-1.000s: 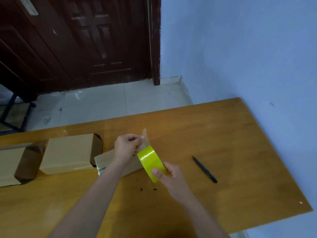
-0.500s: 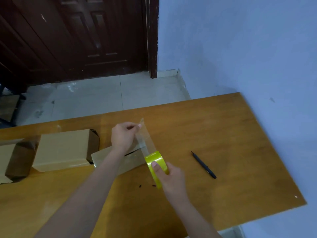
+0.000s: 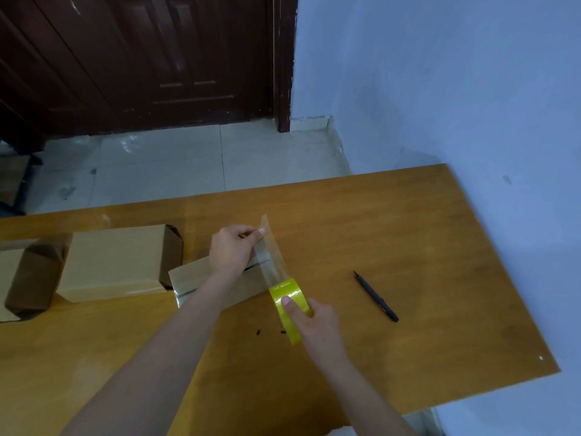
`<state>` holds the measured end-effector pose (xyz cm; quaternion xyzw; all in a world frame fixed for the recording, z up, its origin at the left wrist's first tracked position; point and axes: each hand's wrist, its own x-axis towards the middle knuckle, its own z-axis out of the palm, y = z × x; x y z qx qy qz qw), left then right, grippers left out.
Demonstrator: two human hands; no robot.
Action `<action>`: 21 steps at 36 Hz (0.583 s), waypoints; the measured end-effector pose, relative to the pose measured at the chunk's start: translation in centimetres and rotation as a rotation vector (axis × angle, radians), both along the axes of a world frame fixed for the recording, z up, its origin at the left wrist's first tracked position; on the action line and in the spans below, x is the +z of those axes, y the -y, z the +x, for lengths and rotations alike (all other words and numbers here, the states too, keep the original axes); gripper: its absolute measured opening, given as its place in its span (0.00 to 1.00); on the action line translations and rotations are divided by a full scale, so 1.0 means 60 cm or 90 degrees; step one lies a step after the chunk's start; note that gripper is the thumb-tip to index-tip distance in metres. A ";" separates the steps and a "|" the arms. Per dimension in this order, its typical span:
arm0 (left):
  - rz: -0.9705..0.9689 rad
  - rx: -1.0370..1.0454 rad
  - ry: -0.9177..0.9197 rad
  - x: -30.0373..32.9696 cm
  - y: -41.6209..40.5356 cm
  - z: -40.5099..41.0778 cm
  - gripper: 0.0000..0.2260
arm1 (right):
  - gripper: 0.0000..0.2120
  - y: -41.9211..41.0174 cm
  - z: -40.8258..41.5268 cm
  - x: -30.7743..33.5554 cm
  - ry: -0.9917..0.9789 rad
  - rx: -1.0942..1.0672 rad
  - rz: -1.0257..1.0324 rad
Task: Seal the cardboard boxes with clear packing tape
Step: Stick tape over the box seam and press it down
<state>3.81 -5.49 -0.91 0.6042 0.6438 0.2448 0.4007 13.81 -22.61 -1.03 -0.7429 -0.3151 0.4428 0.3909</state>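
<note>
My left hand (image 3: 231, 250) pinches the free end of the clear tape strip (image 3: 273, 256); my right hand (image 3: 314, 319) is curled round the yellow tape roll (image 3: 287, 305), thumb on top. The strip hangs taut between them, above the flat brown cardboard box (image 3: 217, 283) under my left wrist. Risks: slack lets the strip fold onto itself or stick to my fingers; a skewed lay-down misses the seam; the light box may slide on the wooden counter (image 3: 408, 247).

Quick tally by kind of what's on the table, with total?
Cardboard boxes: 3 — left-edge box, middle box, flat box under the hands
Tape roll: 1
Black pen: 1
Total: 5
</note>
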 end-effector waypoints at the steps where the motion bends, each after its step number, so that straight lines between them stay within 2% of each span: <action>1: 0.001 0.004 -0.003 -0.001 -0.001 0.000 0.09 | 0.45 -0.001 0.000 -0.001 0.001 -0.002 -0.005; 18: -0.009 0.033 -0.054 -0.006 -0.010 0.009 0.10 | 0.46 -0.021 -0.003 -0.011 0.003 -0.009 -0.035; 21: 0.003 0.025 -0.073 -0.009 -0.010 0.010 0.11 | 0.42 -0.022 -0.006 -0.006 -0.003 -0.008 -0.032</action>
